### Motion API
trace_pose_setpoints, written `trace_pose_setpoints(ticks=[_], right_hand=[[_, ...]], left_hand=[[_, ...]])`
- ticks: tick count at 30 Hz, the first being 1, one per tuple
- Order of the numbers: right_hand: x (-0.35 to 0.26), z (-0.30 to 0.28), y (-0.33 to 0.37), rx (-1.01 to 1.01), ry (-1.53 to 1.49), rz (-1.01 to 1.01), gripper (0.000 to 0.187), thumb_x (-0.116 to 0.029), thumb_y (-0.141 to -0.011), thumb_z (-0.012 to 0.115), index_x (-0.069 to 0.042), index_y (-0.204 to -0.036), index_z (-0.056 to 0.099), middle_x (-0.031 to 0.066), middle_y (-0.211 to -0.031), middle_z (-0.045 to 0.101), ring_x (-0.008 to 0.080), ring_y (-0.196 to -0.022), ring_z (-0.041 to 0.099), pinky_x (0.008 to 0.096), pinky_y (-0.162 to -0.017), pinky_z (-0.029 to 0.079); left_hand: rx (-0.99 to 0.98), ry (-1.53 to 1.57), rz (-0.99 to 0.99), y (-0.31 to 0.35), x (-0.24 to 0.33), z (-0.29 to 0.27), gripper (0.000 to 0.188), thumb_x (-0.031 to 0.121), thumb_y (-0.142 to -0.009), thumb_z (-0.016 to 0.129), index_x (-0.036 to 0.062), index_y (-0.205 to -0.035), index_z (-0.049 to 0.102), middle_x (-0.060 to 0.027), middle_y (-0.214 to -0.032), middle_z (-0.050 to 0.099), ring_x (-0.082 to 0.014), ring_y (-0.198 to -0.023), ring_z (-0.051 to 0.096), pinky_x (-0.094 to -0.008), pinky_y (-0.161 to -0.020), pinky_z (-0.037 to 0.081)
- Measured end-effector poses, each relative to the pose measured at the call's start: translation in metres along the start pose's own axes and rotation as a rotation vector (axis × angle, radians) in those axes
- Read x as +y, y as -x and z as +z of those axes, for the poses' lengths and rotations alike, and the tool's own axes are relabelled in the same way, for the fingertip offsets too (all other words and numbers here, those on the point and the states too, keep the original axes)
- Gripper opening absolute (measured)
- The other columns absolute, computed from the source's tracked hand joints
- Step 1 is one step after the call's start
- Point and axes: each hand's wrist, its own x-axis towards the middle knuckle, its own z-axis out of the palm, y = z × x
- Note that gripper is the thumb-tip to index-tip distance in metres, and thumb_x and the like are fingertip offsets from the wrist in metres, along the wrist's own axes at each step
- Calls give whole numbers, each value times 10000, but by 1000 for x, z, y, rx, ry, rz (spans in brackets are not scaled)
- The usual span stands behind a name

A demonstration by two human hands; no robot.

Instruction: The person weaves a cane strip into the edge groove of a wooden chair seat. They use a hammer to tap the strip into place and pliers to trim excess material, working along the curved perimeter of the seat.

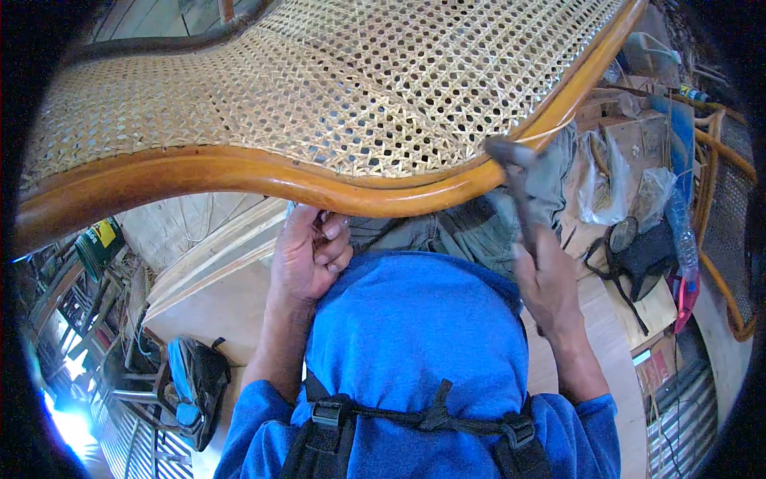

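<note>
A curved wooden frame (239, 172) with a woven cane panel (319, 96) spans the upper view, its varnished edge towards me. My right hand (546, 279) grips a hammer (523, 188) by the handle. The hammer's blurred head is over the frame's right-hand bend, beside the cane weave; whether it touches cannot be made out. Close by, a loose pale cane strand (556, 134) sticks out across the wood. My left hand (311, 247) is just under the frame's near edge, fingers curled. Whatever it holds, if anything, is hidden.
Clear plastic bags (602, 176), a plastic bottle (684, 239) and a black strapped item (638, 263) lie at the right. Another cane-panelled frame (730, 215) stands beyond them. A backpack (195, 391) and a dark green can (100, 247) are at the left.
</note>
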Motion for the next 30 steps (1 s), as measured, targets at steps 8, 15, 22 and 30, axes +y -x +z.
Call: trace_pose_setpoints(ticks=[8,15,22,30], right_hand=[[4,4,7,36,10,-15,260,-187,-848,556,-11,-1032,503,192,-660,565,384,-615,590,435,-547,460],[2,1,10,-2,-55,-34,265,-186,-843,563,-15,-1037,502,196,-677,567,386,-625,590,442,-549,461],[7,9,2,-43,67,-8,268,-187,-847,562,-9,-1033,488,184,-684,573,370,-619,595,431,-540,463],[3,8,8,39,25,-103,267,-195,-843,570,-20,-1030,494,190,-681,571,382,-616,592,434,-547,463]], left_hand=[[-80,50,69,2,-3,4,240,295,-881,509,88,-1002,513,-26,-760,461,-70,-459,332,-234,-416,345],[-104,-45,108,2,-2,3,158,144,-846,563,72,-984,537,-36,-791,509,-67,-466,353,-238,-423,368],[-128,-11,103,1,-2,3,159,97,-846,542,58,-1000,552,-39,-809,557,-61,-466,363,-239,-432,383],[-99,-47,102,3,-1,4,132,47,-829,522,51,-952,571,-37,-817,558,-61,-470,373,-245,-442,398]])
